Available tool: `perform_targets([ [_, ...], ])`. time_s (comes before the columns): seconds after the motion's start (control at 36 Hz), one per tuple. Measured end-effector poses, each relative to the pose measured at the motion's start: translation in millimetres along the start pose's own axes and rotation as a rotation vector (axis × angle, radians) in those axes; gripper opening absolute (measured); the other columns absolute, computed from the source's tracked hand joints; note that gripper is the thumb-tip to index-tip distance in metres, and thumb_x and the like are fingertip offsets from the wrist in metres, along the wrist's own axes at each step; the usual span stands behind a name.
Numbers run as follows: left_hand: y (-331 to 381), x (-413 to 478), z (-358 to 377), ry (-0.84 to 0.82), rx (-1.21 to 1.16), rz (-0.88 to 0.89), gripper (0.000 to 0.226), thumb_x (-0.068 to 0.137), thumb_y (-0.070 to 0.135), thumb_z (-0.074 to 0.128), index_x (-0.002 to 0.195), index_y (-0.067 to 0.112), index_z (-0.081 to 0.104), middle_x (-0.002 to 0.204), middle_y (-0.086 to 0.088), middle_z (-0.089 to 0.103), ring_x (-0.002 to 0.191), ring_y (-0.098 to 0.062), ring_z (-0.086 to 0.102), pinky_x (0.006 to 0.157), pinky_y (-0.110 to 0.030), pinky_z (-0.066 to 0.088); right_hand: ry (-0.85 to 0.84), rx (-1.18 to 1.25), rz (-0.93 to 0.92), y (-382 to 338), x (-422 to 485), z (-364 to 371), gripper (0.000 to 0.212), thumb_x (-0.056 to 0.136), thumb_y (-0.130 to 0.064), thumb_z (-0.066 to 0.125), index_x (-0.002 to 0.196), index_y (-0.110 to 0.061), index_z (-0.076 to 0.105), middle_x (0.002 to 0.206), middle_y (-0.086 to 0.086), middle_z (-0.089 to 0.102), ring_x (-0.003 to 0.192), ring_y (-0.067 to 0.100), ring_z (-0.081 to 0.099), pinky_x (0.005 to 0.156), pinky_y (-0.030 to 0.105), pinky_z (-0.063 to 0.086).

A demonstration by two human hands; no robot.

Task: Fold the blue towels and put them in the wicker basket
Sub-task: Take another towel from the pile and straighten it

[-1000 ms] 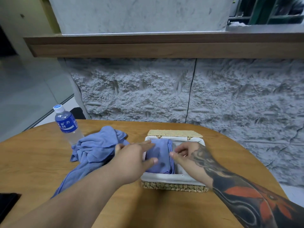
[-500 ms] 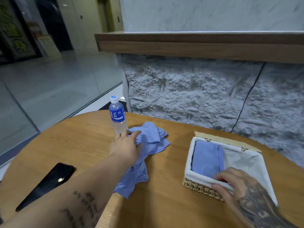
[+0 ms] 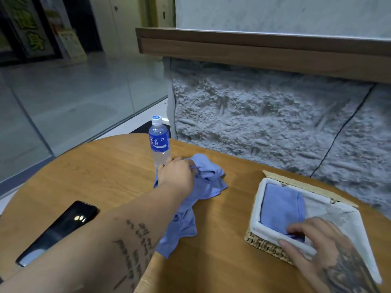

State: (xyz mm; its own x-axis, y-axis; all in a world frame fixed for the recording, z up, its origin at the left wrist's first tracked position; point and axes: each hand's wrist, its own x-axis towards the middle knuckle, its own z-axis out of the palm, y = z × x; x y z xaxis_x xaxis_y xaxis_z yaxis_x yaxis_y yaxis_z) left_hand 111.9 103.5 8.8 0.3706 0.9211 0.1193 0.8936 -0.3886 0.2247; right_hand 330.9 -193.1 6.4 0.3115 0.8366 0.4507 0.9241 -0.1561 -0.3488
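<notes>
Left hand: my left hand (image 3: 176,174) is dug into the loose blue towel (image 3: 208,188), fingers curled tight into the bunched-up top of it.
Loose towel: a crumpled heap on the table (image 3: 105,176), with a tail running back toward me under the left forearm. Not folded yet.
Right hand: my right hand (image 3: 317,240) is hooked over the near rim of the wicker basket (image 3: 264,247) — thumb along the outside edge, fingers curled inside. The fingertips look like they're on the near edge of the folded towel (image 3: 281,206).
Folded towel: lying flat in the left half of the basket, snug against the left wall. The right half just shows the white liner (image 3: 338,214).
Basket: on the table over to my right, well apart from the loose towel.
Bottle: a water bottle (image 3: 159,142) stands upright just beside my left hand, blue label and white cap.
Phone: a dark phone (image 3: 59,229) lies flat on the left — off on its own.
</notes>
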Motion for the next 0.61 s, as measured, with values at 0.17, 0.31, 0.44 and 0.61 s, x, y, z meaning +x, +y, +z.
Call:
perform_targets([
  [0.17, 8, -10, -18, 0.119, -0.195, 0.051, 0.023, 0.104, 0.045, 0.046, 0.101, 0.031, 0.064, 0.089, -0.001, 0.069, 0.102, -0.028, 0.056, 0.08, -0.041, 0.036, -0.002, -0.006, 0.046, -20, 14, 10, 0.028, 0.075, -0.041, 0.089, 0.09, -0.042, 0.065, 0.089, -0.025, 0.056, 0.085, 0.006, 0.056, 0.072, 0.041, 0.054],
  [0.31, 30, -25, -29, 0.165, -0.451, 0.189, 0.033, 0.105, 0.041, 0.049, 0.074, 0.031, 0.047, 0.062, 0.005, 0.052, 0.063, -0.017, 0.054, 0.059, -0.037, 0.039, -0.051, -0.007, 0.091, -28, 26, 11, 0.021, 0.08, -0.057, 0.073, 0.094, -0.042, 0.067, 0.092, -0.024, 0.055, 0.094, 0.009, 0.057, 0.082, 0.043, 0.055],
  [0.44, 77, -51, -51, 0.137, -0.65, 0.293, 0.038, 0.103, 0.039, 0.056, 0.067, 0.031, 0.046, 0.056, 0.007, 0.044, 0.058, -0.01, 0.044, 0.057, -0.035, 0.034, -0.139, 0.15, 0.194, -42, 33, -4, 0.029, 0.085, -0.056, 0.072, 0.109, -0.045, 0.059, 0.104, -0.021, 0.056, 0.102, 0.007, 0.056, 0.091, 0.031, 0.05],
  [0.61, 124, -89, -88, 0.03, -0.701, 0.514, 0.03, 0.099, 0.039, 0.066, 0.07, 0.038, 0.061, 0.058, 0.014, 0.058, 0.055, -0.001, 0.051, 0.053, -0.021, 0.036, -0.183, 0.733, 0.346, -71, 40, -30, 0.076, 0.072, -0.087, 0.067, 0.129, -0.039, 0.058, 0.118, -0.016, 0.073, 0.108, -0.002, 0.069, 0.094, 0.037, 0.06],
])
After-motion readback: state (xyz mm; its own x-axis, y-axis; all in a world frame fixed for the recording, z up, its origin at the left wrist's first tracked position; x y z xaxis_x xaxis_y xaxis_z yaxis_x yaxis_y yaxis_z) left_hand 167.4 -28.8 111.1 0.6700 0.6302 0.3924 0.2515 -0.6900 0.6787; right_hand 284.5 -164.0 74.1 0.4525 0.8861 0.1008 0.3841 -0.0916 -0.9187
